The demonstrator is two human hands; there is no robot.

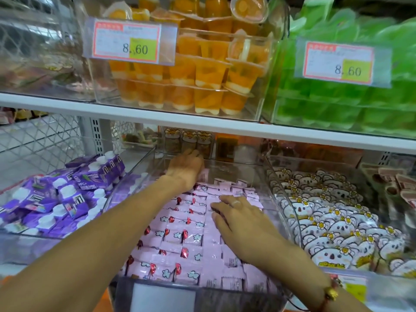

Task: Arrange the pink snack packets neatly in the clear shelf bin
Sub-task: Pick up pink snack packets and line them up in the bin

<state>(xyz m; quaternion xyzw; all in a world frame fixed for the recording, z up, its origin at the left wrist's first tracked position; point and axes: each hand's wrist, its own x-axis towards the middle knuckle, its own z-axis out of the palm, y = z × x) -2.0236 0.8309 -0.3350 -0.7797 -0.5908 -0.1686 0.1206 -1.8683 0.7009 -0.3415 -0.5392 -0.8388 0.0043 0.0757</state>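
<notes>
Pink snack packets point(180, 239) lie in rows inside the clear shelf bin point(279, 199), and the right hand point(243, 224) rests flat on them near the front, its fingers point(219, 208) straight and released, pressing the packets just beneath. Farther back, the left hand point(185, 170) reaches to the rear of the bin, its fingers curled around one pink packet point(203, 174) at the far edge of the rows. Beyond those fingers, orange jelly cups point(202, 73) fill the upper shelf point(135, 111).

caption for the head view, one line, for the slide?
Left hand grips a pink packet at the clear bin's back; right hand rests flat on the pink packets.
</notes>
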